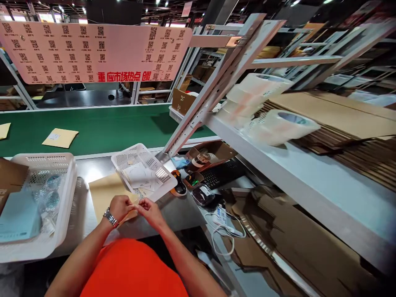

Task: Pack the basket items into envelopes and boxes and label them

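A tan paper mailer envelope (103, 192) lies at a slant on the metal bench in front of me. My left hand (121, 208), with a metal watch on the wrist, is closed on the envelope's near right end. Right beside it, my right hand (150, 211) pinches the same end, the fingertips of both hands nearly meeting there. What lies inside the envelope is hidden. Just beyond my hands, a white perforated basket (167, 178) holds white paper slips (139, 175) and overlaps the envelope's edge.
At the left stands a larger white basket (69, 198) with a light blue box (20, 216) and clear plastic-wrapped items. A green conveyor belt (123, 128) carries a mailer (60, 137). Tape rolls (278, 126) sit on the right shelf, above a keyboard (224, 173) and flat cardboard (297, 235).
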A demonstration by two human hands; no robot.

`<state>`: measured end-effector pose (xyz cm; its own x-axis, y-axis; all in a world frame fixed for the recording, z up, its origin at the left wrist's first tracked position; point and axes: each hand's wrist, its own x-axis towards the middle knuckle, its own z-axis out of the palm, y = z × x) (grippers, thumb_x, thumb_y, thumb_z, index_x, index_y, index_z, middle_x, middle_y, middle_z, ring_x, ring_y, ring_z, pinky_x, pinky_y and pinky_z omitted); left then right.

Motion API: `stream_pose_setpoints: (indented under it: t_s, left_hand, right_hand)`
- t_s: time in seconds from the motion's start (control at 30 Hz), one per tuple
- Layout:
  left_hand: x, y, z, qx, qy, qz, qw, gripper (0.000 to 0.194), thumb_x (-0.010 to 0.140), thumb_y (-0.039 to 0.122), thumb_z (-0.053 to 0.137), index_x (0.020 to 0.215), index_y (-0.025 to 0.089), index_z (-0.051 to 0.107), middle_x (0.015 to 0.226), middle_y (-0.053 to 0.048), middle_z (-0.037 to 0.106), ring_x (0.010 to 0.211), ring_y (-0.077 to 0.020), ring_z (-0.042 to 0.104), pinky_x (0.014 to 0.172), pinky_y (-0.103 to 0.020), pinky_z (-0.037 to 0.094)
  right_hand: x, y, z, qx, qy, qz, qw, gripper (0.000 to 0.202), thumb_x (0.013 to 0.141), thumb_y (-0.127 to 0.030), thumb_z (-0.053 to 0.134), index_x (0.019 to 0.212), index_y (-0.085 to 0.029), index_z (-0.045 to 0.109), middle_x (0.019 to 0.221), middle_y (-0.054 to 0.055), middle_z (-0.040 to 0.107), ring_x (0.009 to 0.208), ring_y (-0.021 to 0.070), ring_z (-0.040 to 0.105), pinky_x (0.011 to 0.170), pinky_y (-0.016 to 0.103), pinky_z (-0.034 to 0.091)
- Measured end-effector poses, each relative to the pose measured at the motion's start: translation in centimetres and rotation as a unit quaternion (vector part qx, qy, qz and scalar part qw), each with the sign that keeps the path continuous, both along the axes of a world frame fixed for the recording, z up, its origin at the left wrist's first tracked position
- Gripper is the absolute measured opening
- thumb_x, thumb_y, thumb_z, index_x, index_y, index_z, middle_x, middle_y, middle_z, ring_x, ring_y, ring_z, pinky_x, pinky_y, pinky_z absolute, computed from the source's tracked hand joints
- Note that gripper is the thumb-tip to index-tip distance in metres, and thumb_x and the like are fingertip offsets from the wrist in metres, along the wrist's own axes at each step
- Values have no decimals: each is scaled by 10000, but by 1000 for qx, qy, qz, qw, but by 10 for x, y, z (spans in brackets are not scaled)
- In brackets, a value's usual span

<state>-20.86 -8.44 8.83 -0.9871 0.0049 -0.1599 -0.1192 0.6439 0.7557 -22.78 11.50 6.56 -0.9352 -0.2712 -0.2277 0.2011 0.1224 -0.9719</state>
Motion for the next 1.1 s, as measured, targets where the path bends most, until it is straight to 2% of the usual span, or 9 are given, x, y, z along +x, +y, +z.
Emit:
stream_pose_setpoints:
  t_s: [0.1,0.23,0.43,0.53,0.67,0.73,0.83,0.97,1.1]
  left_hand:
    - [5,0,-8,32,-17,1,999,240,810,356,896,709,181,767,720,-24,767,686,-171,642,652,-272,354]
    - [9,-14,-22,68,11,36,997,301,852,407,842,684,189,719,702,-22,746,680,-180,651,662,-274,413]
    - [16,-49,-32,-69,202,51,976,256,1015,327,649,792,220,715,803,-46,743,756,-197,686,713,-291,457]
    - [16,-54,-40,-170,238,45,955,283,1070,264,576,830,227,721,828,-58,723,782,-201,676,703,-298,442]
    - [11,-42,-62,-242,131,19,961,273,1072,190,556,865,217,732,913,-92,726,863,-217,676,736,-304,456]
    - [3,-36,-80,-226,12,-3,974,220,1038,148,575,907,202,743,1004,-117,736,940,-234,685,777,-311,480]
    - [-6,-35,-105,-178,-109,2,978,191,975,83,585,923,172,746,1073,-141,735,1046,-264,696,867,-333,524]
    - [4,-34,-121,-158,-146,7,977,208,902,38,569,935,144,745,1157,-195,720,1131,-309,702,972,-382,553]
    - [15,-42,-134,-113,-126,-10,985,252,850,171,695,1097,173,744,1287,-202,695,1272,-361,659,1112,-450,528]
  right_hand:
    - [-2,-14,-9,-28,-55,23,998,352,729,-541,826,732,-235,652,632,-27,691,602,159,619,648,306,508]
    - [-16,-12,-19,23,-53,27,998,177,700,-366,736,668,-244,612,579,-42,662,576,155,609,639,297,500]
    - [-51,-8,-36,94,44,85,991,66,729,-287,730,749,-224,726,737,-4,751,701,172,666,685,287,526]
    - [-92,-3,-40,189,52,49,979,145,750,-279,724,870,-225,786,886,32,828,837,208,760,820,323,611]
    - [-152,16,-50,305,50,-7,951,370,736,-265,727,1084,-157,790,1180,186,831,1119,338,789,1018,443,608]
    - [-177,21,-64,358,48,-7,932,496,728,-266,747,1189,-82,759,1297,307,773,1282,454,726,1095,544,561]
    - [-200,21,-92,455,51,7,889,636,748,-340,824,1273,1,710,1337,412,711,1377,534,655,1143,586,507]
    - [-200,20,-112,537,43,33,842,754,766,-495,899,1303,-11,685,1357,391,703,1356,489,669,1117,512,526]
    - [-207,19,-110,503,-60,-3,862,927,642,-436,985,1405,-61,615,1371,330,713,1308,444,700,1039,476,571]
